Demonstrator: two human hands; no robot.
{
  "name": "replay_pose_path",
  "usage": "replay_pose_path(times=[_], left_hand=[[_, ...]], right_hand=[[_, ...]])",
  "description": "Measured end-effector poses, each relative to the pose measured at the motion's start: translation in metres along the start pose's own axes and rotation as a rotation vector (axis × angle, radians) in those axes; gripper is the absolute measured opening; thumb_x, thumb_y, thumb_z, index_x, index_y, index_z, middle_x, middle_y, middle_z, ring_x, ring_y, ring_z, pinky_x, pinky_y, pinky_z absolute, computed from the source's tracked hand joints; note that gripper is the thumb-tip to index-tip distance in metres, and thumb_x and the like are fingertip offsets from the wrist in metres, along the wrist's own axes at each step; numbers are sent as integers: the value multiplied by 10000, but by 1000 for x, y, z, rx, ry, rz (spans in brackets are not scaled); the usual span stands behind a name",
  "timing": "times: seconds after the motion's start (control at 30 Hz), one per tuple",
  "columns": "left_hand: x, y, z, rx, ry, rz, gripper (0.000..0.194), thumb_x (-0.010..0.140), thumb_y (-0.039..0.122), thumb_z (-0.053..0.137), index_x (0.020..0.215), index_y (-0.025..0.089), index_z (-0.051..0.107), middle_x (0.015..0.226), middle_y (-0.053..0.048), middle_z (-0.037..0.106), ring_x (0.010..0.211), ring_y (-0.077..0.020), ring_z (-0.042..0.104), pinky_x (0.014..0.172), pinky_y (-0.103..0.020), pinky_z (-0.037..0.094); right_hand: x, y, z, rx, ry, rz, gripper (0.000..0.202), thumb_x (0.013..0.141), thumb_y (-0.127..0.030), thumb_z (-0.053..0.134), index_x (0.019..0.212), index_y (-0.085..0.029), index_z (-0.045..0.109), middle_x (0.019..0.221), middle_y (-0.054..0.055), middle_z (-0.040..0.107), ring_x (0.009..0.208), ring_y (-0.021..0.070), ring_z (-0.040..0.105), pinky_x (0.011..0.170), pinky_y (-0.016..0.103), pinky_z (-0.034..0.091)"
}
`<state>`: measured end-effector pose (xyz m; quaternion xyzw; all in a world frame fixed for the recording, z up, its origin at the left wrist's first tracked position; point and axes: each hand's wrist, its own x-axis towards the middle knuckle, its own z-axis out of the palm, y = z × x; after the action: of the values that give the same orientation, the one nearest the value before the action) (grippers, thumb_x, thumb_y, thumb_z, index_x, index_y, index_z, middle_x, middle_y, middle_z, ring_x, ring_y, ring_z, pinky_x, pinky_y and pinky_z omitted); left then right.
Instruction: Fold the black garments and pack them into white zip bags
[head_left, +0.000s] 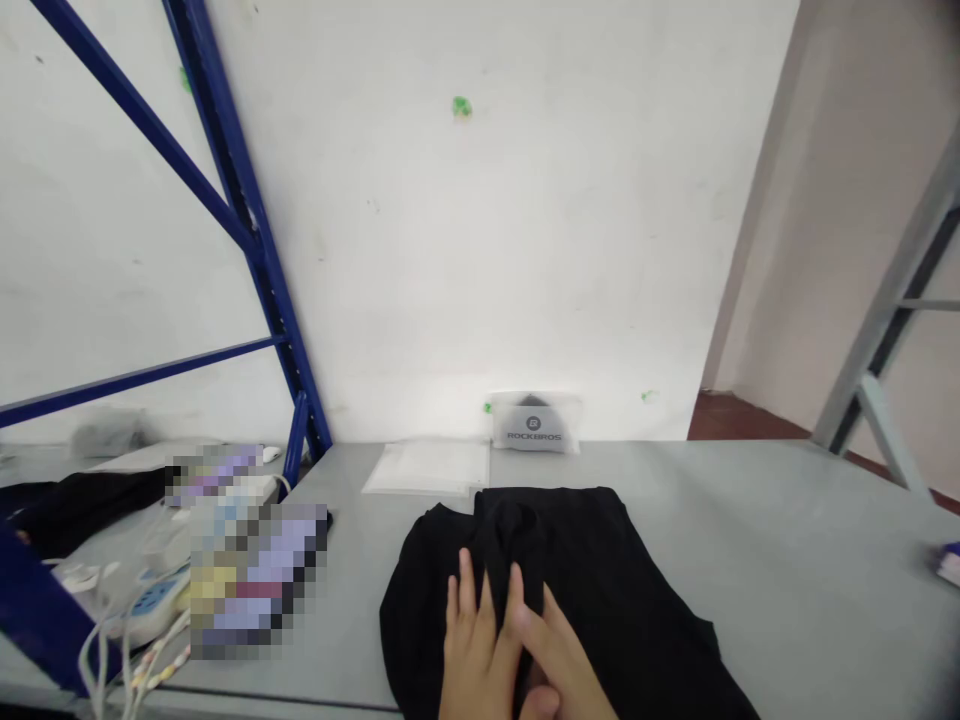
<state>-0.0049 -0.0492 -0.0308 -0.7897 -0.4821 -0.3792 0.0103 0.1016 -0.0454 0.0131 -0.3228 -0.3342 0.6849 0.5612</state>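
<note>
A black garment (615,600) lies on the grey table near its front edge, with a bunched fold rising at its upper middle. My left hand (480,640) rests on the cloth left of that fold, its fingers spread and pointing away from me. Close against it on the right, my right hand (559,650) has its fingers around part of the fold, some of them hidden under the cloth and behind the left hand.
Against the wall stands a clear ROCKBROS pouch (534,425), beside a flat white packet (427,467). At left are a power strip (154,605), cables, a blurred purple item (274,575) and a blue metal frame (259,240). A grey post (892,300) stands at right.
</note>
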Motion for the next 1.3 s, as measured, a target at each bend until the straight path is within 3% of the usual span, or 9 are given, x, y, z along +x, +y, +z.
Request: replay_pose_path(times=[0.13,0.23,0.3,0.47,0.6,0.8,1.0,1.17,1.3], left_hand=[[11,1,-22,-151,-314,244,346,898,406,489,1219,320,583,1285,-22,597,1238,-223,497,1019,-370,433],[40,-13,-46,-102,-330,-55,311,944,364,398,1005,297,695,1093,19,712,1037,-129,646,900,-211,509],[71,-38,-52,91,-293,-246,332,958,353,358,1062,263,660,1130,-10,690,1035,-146,638,894,-259,516],[143,-115,-23,297,-450,-249,304,877,320,564,1146,178,568,1222,-82,582,1082,-227,574,920,-475,467],[161,-140,10,402,-550,-229,330,875,331,564,1173,189,543,1233,-80,556,1055,-222,573,882,-455,486],[161,-137,15,428,-460,-289,310,879,353,555,1121,159,567,1125,-58,604,952,-205,610,809,-408,518],[141,-123,-50,256,-181,-207,203,903,299,486,996,180,622,1199,-64,613,1174,-218,521,1000,-447,406],[96,-136,-101,123,-236,-187,302,823,328,433,667,268,685,1278,12,606,1256,-223,479,996,-341,433],[71,-144,-111,220,-191,-320,378,785,257,354,806,229,730,1229,-78,637,1161,-288,565,990,-461,425]], right_hand=[[18,-11,-25,126,226,155,317,623,-349,815,856,-180,685,849,46,737,1002,297,646,846,363,531],[22,-10,-48,247,303,243,350,674,-392,766,930,-167,684,904,68,742,1024,300,639,826,359,544],[20,-9,-57,302,298,296,377,697,-396,734,982,-156,676,921,83,742,1041,307,632,834,371,544],[21,-7,-65,251,321,245,462,670,-407,719,1071,-187,652,1024,72,723,1098,300,602,882,371,526],[29,-4,-73,129,327,236,569,652,-460,713,1156,-212,617,1073,66,706,1098,296,602,889,375,524],[30,4,-82,103,326,210,547,636,-472,739,1135,-276,634,1043,58,711,1047,281,633,836,363,552],[26,2,-72,421,131,223,550,771,-587,602,1139,-179,647,1042,92,712,1027,303,637,823,438,545],[25,3,-70,494,81,164,523,817,-591,549,1032,-144,713,1022,96,724,1029,292,638,875,402,520],[21,9,-75,351,156,106,515,823,-602,531,1066,-181,703,997,81,730,996,287,654,892,410,512]])
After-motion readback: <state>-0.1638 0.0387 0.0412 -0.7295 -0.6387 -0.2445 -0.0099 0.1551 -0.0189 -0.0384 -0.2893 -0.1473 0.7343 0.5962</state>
